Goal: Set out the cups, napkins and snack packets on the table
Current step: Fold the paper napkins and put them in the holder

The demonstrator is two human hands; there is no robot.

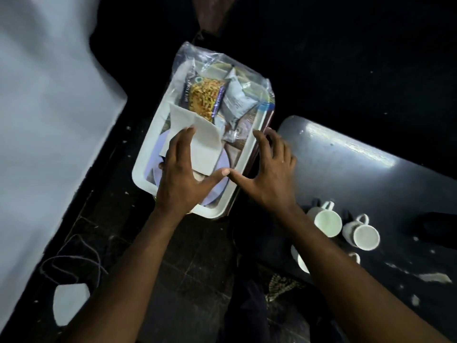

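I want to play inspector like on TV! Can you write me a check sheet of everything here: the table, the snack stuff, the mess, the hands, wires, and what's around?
Surface: dark grey table, shiny, with white flecks.
Job's things: white rectangular plastic tray beside the table holds a yellow snack packet, a silvery packet, both in a clear plastic bag, and white paper napkins. Three white ceramic mugs lie on the table, one mostly hidden.
Clutter: white scraps on the table.
Hands: left hand open over the napkins; right hand open at the tray's edge.
Cables: thin cord on the floor.
Surroundings: dark floor; pale sheet at left.
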